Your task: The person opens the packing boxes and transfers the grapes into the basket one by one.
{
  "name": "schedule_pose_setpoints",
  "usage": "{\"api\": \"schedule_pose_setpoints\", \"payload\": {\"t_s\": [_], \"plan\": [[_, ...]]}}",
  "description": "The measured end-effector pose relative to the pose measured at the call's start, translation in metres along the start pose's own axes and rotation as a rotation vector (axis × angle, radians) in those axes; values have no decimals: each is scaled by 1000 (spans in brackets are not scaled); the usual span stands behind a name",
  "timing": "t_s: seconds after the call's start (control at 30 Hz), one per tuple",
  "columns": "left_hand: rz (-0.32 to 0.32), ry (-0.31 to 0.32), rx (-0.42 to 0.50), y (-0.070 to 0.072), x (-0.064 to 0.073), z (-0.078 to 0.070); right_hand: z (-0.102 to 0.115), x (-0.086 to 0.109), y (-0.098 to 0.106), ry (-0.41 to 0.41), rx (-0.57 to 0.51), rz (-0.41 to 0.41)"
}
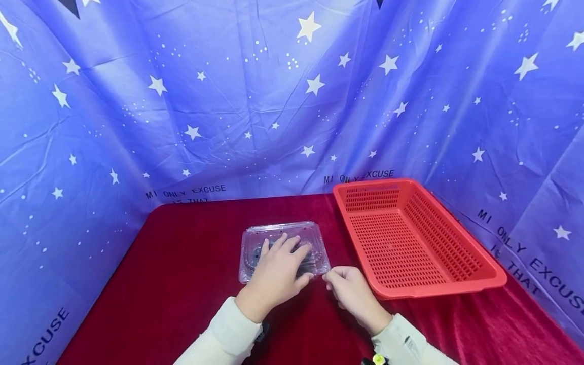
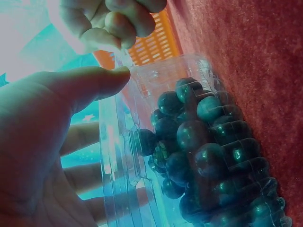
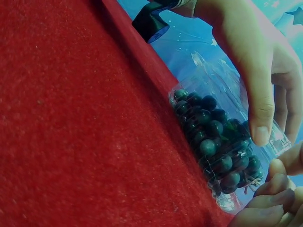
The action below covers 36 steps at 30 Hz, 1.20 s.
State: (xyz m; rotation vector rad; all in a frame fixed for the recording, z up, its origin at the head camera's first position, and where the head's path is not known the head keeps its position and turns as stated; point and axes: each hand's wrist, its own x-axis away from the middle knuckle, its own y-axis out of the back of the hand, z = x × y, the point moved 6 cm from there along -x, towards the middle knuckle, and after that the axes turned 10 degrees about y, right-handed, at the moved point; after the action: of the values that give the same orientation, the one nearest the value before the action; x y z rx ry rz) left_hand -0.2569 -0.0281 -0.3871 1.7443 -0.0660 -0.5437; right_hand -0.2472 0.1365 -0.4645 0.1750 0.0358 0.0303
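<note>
A clear plastic clamshell box [image 1: 319, 243] lies on the red cloth, holding dark grapes [image 2: 191, 135] that show through its wall. Its lid is down over the fruit. With fingers spread, my left hand [image 1: 276, 271] rests across the top of the lid. My right hand [image 1: 353, 293] is at the box's near right corner, where thumb and curled fingers pinch the edge. Seen from the right wrist, the grapes [image 3: 208, 127] fill the lower part of the box, and the right fingertips [image 3: 279, 189] partly cover the corner.
An orange-red plastic basket [image 1: 490, 276] with slotted walls stands right of the box, close to my right hand. Dark red velvet cloth [image 1: 182, 263] covers the table. Behind and at both sides hangs a blue curtain [image 1: 228, 101] with white stars.
</note>
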Motion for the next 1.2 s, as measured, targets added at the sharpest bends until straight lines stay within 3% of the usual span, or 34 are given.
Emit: {"api": "schedule_pose_setpoints", "payload": {"t_s": [0.2, 0.73, 0.83, 1.03, 1.2], "plan": [[-3, -3, -8, 0, 0, 0, 0, 0, 1, -26, -18, -21], [-41, -29, -54, -1, 0, -2, 2, 2, -1, 9, -21, -13], [-87, -71, -69, 0, 0, -6, 2, 2, -1, 17, -24, -12], [-262, -205, -64, 4, 3, -18, 0, 1, -2, 16, -43, -9], [-321, -244, -59, 3, 5, -23, 0, 2, -2, 22, -42, -13]]}}
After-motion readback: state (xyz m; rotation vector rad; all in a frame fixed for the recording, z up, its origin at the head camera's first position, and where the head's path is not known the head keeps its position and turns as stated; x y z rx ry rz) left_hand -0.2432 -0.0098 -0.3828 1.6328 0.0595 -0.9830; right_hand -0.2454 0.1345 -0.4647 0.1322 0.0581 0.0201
